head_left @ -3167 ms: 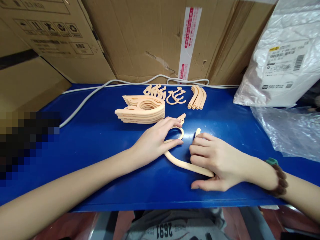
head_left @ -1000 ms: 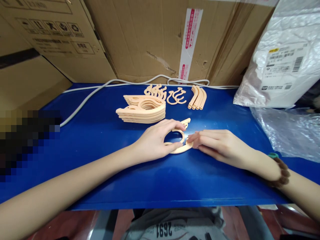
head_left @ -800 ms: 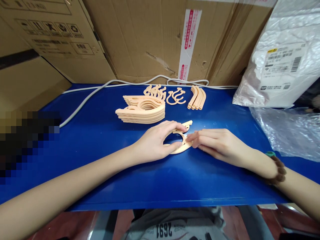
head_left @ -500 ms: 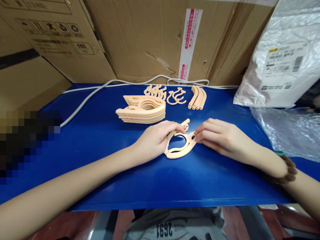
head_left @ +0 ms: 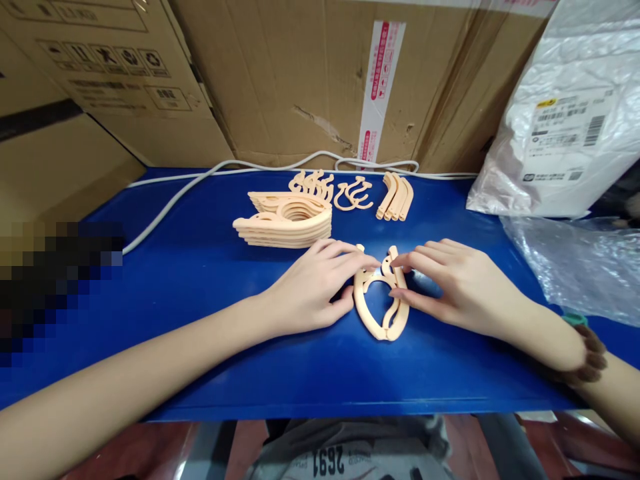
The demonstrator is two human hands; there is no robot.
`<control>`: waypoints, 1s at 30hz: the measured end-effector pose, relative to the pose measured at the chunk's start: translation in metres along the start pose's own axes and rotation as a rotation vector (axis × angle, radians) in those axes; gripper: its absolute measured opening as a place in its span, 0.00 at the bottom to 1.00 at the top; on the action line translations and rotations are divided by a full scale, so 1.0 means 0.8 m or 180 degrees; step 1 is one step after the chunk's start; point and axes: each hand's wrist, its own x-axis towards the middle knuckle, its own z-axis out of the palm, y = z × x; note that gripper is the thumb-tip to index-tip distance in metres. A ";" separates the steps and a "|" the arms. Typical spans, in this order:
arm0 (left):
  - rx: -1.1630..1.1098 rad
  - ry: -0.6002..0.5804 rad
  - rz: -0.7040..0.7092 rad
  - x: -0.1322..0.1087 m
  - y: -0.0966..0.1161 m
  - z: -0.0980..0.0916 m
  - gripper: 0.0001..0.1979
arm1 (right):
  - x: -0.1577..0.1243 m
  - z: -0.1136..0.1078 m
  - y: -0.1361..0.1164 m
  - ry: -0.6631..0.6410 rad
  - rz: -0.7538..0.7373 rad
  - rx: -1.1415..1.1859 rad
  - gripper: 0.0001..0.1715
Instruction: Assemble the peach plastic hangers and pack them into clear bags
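Note:
A folded peach plastic hanger (head_left: 381,308) lies flat on the blue table (head_left: 200,280), its narrow end pointing toward me. My left hand (head_left: 315,287) rests at its left side, fingertips touching its top and thumb against its left edge. My right hand (head_left: 450,283) is on its right side, fingertips pressing its upper part and right edge. Both hands have fingers stretched out. Behind them sits a stack of folded hangers (head_left: 285,223).
Loose hook pieces (head_left: 353,192) and curved arm pieces (head_left: 395,197) lie at the back. A white cable (head_left: 190,187) runs along the rear edge. Cardboard boxes (head_left: 310,73) stand behind. A white parcel bag (head_left: 565,113) and clear plastic film (head_left: 575,267) sit right.
The hanger's long arm was folded in against the hook, then the folded piece was turned from lying sideways to pointing toward me. Both hands shifted with it.

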 end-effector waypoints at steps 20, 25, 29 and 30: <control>0.0124 0.0038 0.0139 -0.005 0.005 0.002 0.31 | 0.005 -0.004 0.006 -0.0002 0.0592 0.1302 0.17; 0.0505 0.0628 0.0389 -0.005 0.007 -0.005 0.31 | 0.006 -0.007 0.015 -0.0295 0.1400 0.2337 0.17; 0.0523 0.0661 0.0375 -0.005 0.009 -0.008 0.31 | 0.007 -0.008 0.016 -0.0468 0.1686 0.3354 0.17; 0.0496 0.0641 0.0365 -0.005 0.010 -0.008 0.31 | 0.007 -0.009 0.016 -0.0468 0.1734 0.3460 0.16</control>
